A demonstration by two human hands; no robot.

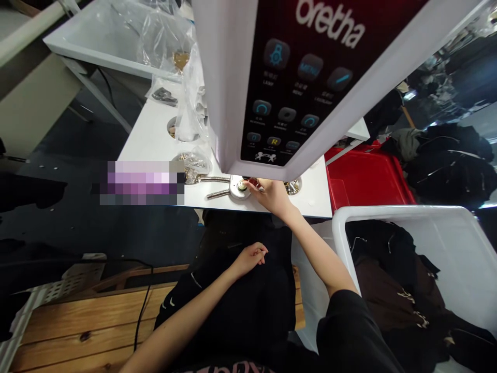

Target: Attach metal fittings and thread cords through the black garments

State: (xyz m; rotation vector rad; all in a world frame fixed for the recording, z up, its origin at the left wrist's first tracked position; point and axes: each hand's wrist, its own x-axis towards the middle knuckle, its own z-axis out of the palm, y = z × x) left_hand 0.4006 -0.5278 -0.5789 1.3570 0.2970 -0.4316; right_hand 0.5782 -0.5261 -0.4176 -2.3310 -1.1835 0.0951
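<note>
My right hand [269, 194] reaches under the front of a white machine head [229, 93], its thumb and fingers pinched together at the round metal die [242, 185] on the small white base. Whatever its fingertips hold is too small and partly hidden to make out. My left hand [251, 257] rests over my dark-clothed lap with its fingers curled in, and no object shows in it. To the left of the die, two coiled metal springs or flexible tubes [215, 180] stick out across the white table [198, 199].
Small metal parts fill a round recess [292, 186] right of the die and a plastic bag [190, 166] on the left. A white bin [341, 228] with dark garments and a red crate [365, 176] stand at the right. A wooden bench [85, 321] lies beneath me.
</note>
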